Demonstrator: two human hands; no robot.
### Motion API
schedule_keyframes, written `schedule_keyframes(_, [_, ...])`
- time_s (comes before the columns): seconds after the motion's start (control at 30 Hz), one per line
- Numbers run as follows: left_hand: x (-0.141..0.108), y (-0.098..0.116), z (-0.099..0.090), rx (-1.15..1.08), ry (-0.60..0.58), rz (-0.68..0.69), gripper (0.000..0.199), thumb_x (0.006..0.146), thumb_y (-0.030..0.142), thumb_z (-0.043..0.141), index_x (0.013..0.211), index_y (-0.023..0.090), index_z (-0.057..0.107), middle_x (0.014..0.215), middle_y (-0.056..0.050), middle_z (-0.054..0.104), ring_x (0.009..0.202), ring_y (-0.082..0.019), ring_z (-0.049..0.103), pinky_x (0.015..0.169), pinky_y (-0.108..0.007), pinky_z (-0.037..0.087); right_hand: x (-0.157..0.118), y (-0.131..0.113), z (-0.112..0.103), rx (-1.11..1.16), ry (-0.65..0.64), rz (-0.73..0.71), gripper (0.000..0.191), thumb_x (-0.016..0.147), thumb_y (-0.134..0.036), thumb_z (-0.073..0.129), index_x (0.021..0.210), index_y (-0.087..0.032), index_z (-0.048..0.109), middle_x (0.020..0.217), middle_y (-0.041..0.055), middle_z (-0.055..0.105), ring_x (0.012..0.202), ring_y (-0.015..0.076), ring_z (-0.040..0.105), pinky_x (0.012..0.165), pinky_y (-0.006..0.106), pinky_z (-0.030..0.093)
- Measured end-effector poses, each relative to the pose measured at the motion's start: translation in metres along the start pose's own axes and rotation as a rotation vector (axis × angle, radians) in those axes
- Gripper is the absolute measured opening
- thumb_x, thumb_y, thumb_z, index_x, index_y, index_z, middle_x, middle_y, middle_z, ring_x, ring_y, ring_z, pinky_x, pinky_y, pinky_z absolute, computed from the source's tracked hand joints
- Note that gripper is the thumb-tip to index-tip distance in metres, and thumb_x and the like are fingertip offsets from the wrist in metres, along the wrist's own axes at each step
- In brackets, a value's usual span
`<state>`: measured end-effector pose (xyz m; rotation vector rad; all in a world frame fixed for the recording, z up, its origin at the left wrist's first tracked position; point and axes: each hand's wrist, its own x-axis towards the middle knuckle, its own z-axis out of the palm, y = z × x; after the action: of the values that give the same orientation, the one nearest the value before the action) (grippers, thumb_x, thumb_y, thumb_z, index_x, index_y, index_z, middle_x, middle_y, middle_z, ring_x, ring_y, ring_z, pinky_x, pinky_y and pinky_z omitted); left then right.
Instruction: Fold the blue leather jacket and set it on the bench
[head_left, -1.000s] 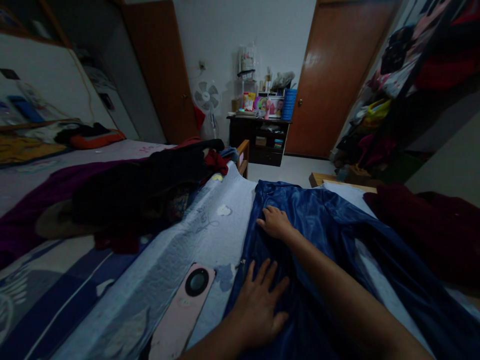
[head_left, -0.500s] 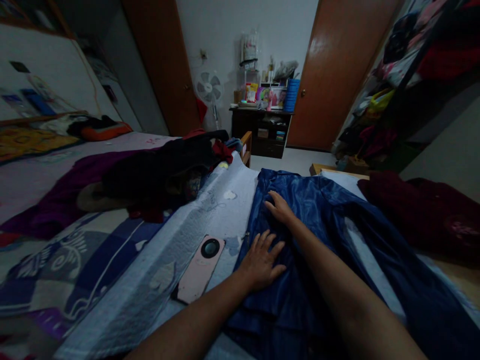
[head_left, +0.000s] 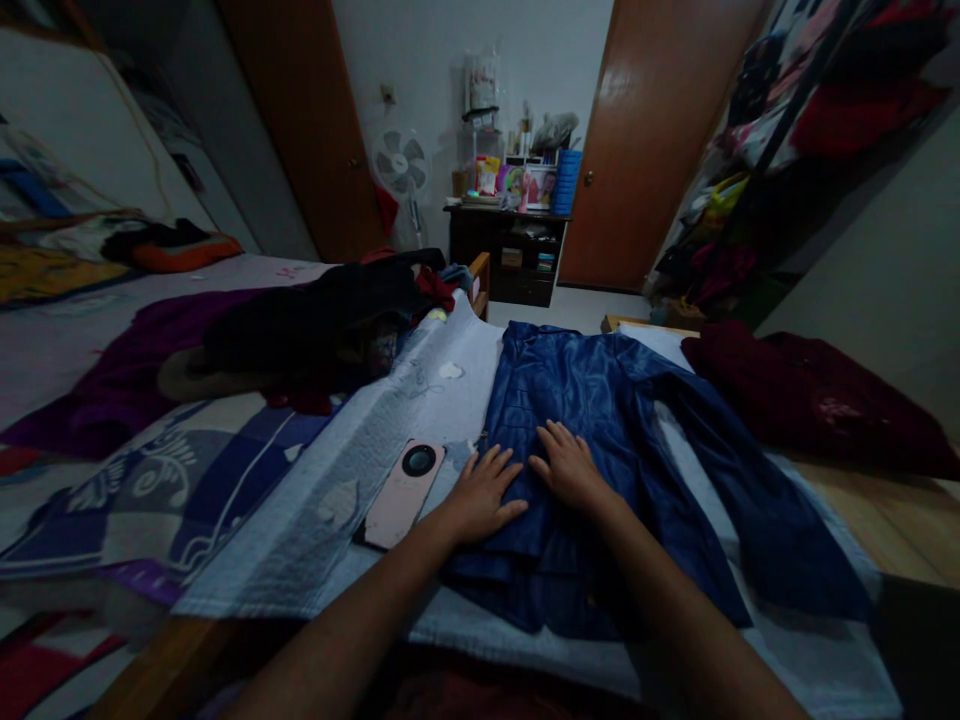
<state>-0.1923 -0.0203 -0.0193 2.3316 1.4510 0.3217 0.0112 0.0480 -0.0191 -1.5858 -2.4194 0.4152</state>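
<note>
A shiny dark-blue jacket (head_left: 600,380) lies spread on a pale quilted cloth (head_left: 420,400), one sleeve stretched out to the right. My left hand (head_left: 484,495) rests on the jacket's left edge, fingers apart. Beside it, my right hand (head_left: 566,465) lies flat on the jacket front with its fingers spread. Near the left hand's fingertips a small zipper pull (head_left: 482,439) shows at the jacket's edge. A pink phone (head_left: 397,500) with a round dark camera ring lies on the cloth, left of my left hand.
Dark and purple clothes (head_left: 315,320) are heaped on the left, beside a blue patterned cloth (head_left: 165,480). A folded maroon garment (head_left: 817,400) lies on the right. Beyond stand a fan (head_left: 401,165), a dark cabinet (head_left: 502,260) and hanging clothes (head_left: 840,110).
My right hand has drawn back toward me along the jacket and now lies level with the left. The view has shifted, showing more of the jacket's hem and the cloth's near edge.
</note>
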Motion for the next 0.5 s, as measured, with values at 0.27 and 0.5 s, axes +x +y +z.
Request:
schedule_keyframes(0.27, [-0.005,-0.002,0.002,-0.083,0.031,-0.067,0.068,0.086,0.054,0.056,0.144,0.020,0.042,0.158,-0.014,0.025,0.148,-0.031,0.013,0.118,-0.055,0.013,-0.010,0.013,0.017,0.123,0.061,-0.002,0.062,0.091,-0.043,0.046,0.146,-0.018,0.035,0.157,0.0147,0.027,0.145,0.0286,0.022,0.114,0.053,0.020])
schedule_keyframes(0.5, [-0.047,-0.003,-0.017,-0.183,-0.005,-0.087,0.109,0.058,0.063,0.078,0.148,0.022,0.034,0.156,-0.018,0.025,0.145,-0.039,0.016,0.115,-0.058,0.018,-0.062,-0.006,-0.034,0.296,0.064,-0.195,0.028,0.086,-0.040,0.059,0.104,-0.020,0.057,0.108,0.0084,0.059,0.103,0.0226,0.055,0.092,0.039,0.044])
